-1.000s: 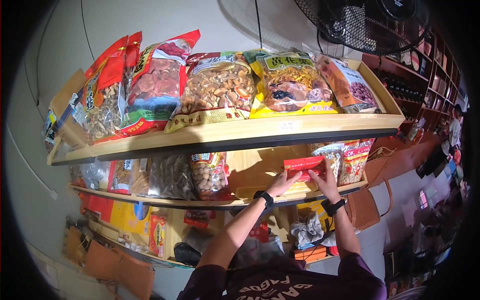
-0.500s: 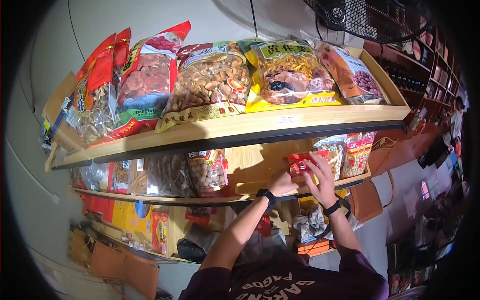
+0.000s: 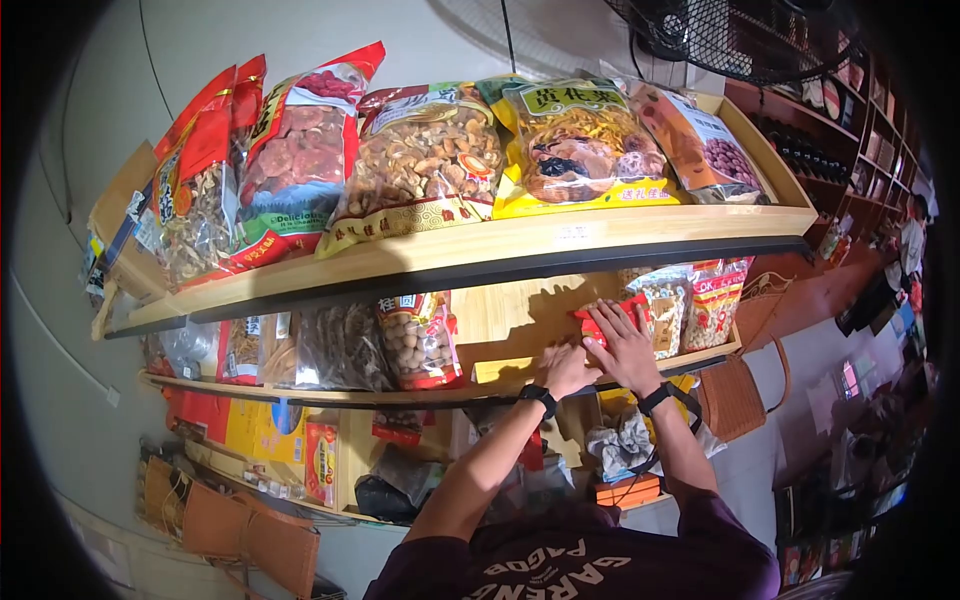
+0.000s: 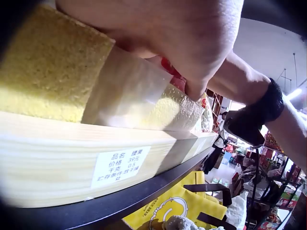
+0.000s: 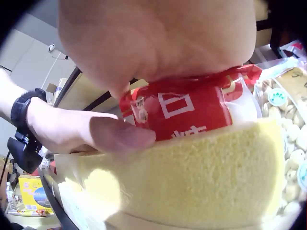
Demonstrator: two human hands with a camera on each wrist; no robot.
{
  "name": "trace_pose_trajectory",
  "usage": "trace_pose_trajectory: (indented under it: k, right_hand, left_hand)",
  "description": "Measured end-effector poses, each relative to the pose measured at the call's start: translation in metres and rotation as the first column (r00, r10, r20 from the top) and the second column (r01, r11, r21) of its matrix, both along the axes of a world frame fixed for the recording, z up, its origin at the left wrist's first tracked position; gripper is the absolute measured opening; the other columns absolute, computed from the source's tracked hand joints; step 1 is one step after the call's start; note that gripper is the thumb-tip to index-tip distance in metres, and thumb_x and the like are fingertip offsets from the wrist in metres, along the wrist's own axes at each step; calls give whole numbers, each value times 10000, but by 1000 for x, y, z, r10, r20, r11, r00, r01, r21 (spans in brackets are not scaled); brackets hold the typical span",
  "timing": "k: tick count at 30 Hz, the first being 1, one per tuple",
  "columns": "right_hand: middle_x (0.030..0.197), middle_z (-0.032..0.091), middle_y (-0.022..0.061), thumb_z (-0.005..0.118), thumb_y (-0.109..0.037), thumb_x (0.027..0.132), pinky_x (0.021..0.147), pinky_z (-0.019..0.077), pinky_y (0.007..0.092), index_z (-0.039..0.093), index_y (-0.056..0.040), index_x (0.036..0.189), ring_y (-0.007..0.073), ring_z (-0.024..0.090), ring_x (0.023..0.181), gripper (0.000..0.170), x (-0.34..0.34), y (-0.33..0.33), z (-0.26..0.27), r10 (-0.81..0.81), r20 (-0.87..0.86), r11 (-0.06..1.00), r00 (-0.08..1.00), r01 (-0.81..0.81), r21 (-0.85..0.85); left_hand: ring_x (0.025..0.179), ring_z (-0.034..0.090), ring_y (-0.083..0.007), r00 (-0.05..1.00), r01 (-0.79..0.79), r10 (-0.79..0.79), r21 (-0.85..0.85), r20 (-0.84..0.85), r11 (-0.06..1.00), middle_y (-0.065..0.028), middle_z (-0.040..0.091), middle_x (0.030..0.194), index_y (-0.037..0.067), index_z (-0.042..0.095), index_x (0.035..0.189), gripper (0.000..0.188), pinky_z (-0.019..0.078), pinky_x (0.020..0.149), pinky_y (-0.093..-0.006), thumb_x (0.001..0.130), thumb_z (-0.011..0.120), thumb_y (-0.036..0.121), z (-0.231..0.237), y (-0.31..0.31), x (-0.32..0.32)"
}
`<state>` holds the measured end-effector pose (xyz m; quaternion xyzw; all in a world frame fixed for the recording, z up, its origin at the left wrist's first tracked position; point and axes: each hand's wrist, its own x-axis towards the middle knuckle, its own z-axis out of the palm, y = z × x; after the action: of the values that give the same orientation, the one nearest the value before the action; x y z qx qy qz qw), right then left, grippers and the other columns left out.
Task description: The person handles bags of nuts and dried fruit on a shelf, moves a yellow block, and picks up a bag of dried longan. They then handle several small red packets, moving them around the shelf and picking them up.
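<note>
A red packet with white printed characters [image 5: 177,108] stands behind a yellow foam block [image 5: 192,177] on the middle shelf. My right hand [image 3: 625,345] lies over the packet with its fingers straight and spread, pressing on it. Close at its left side is my left hand [image 3: 568,370], its thumb [image 5: 129,139] at the packet's lower corner in the right wrist view. The other left fingers are hidden, and I cannot tell whether they grip the packet. In the left wrist view, the left hand [image 4: 177,33] reaches over the shelf's front lip.
Bags of pistachios [image 3: 668,310] and other nuts [image 3: 715,305] stand right of the hands, a bag of longans [image 3: 415,345] to the left. Above juts the upper shelf [image 3: 480,250], loaded with big dried-food bags. A fan [image 3: 740,50] hangs at the upper right.
The red packet has gone from being held up in both hands to lower behind the foam block. My right hand has moved over the packet's face, and its fingers have straightened.
</note>
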<state>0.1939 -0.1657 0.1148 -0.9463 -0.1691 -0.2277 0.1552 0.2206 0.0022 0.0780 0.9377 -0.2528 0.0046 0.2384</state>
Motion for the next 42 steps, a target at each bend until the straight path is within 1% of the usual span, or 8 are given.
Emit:
trace_pose_trajectory:
  k: [8,10,12,15,19,24,30,42]
  right_hand:
    - [1513,526,125,683,-379,950,1262,175,557,591,-119,1415,349,417,1463,541,-41,1,2,71,61,976,996,-82,201]
    - [1394,581,131,743,-211,901,1182,332,559,664,-100,1196,375,465,1404,325,-64,2,-22,40,172,933,984,-98,347]
    - [1223,654,130,735,-160,904,1070,455,477,680,-73,1086,341,591,1246,209,-91,8,-35,-37,128,882,991,-28,470]
    - [1035,690,111,726,-127,914,902,539,396,690,-50,1045,312,679,1015,156,-109,5,-113,219,-349,594,911,160,789]
    - [1096,734,141,660,-341,995,841,564,397,691,-73,1195,297,728,956,337,-135,16,-157,342,-658,902,671,-39,429]
    - [1197,740,134,613,-521,994,967,526,416,682,-147,1307,337,689,1112,493,-152,25,-232,474,-803,861,363,-384,334]
    - [1246,731,86,547,-584,1009,1008,505,424,656,-191,1313,315,674,1174,509,-145,53,-243,394,-872,916,290,-196,349]
    - [1046,772,103,694,-522,939,863,572,366,709,-75,1174,200,740,941,506,-167,64,-465,551,-816,767,177,279,578]
  left_hand:
    - [1349,502,-425,940,70,96,-461,327,884,-217,566,1442,27,604,1352,459,417,1137,-485,939,704,202,-8,20,-97]
    - [1258,603,-384,977,158,-37,-592,211,791,-201,644,1355,34,646,1349,428,473,1064,-460,971,683,232,-57,47,-130]
    - [1025,725,-299,900,-131,-93,-468,-426,874,-180,743,1155,41,730,1240,341,559,900,-389,961,722,238,-82,80,-175]
    - [891,744,-187,811,-255,-104,-506,-576,824,-147,783,1029,25,764,1155,305,573,797,-326,964,737,262,-143,120,-216]
    - [900,738,-146,737,-376,-11,-424,-675,824,-129,794,1013,21,771,1143,304,564,801,-306,974,728,269,-142,154,-253]
    - [914,753,-171,678,-421,65,-314,-732,851,-137,796,996,31,774,1150,294,564,819,-308,960,740,252,-131,163,-271]
    - [926,759,-203,766,-347,68,-321,-639,881,-140,789,1042,52,775,1157,282,567,851,-320,947,745,238,-143,162,-280]
    - [911,756,-200,668,-494,120,-317,-734,810,-136,788,1031,60,785,1140,283,560,836,-316,946,752,263,-165,179,-324]
